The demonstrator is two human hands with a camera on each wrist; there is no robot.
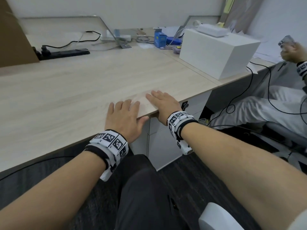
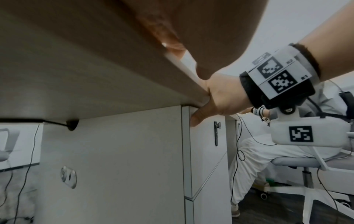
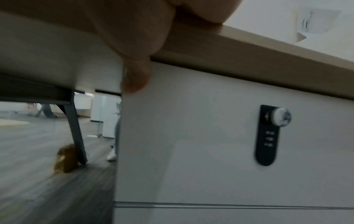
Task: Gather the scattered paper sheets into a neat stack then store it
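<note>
No loose paper sheets show on the pale wooden desk (image 1: 66,90) near my hands. My left hand (image 1: 123,113) lies flat on the desk at its front edge, fingers straight, thumb hanging over the edge. Beside it on the right, my right hand (image 1: 162,102) also lies flat with straight fingers. Neither hand holds anything. In the left wrist view my right hand (image 2: 220,98) rests on the desk edge with its thumb dropped in front of the cabinet. The right wrist view shows that thumb (image 3: 136,72) below the edge.
A white drawer cabinet (image 1: 159,143) with a black combination lock (image 3: 268,133) stands under the desk. A white box (image 1: 217,52), a blue box (image 1: 160,39), a power strip (image 1: 66,53) and cables sit further back. Another person (image 1: 265,105) sits at right.
</note>
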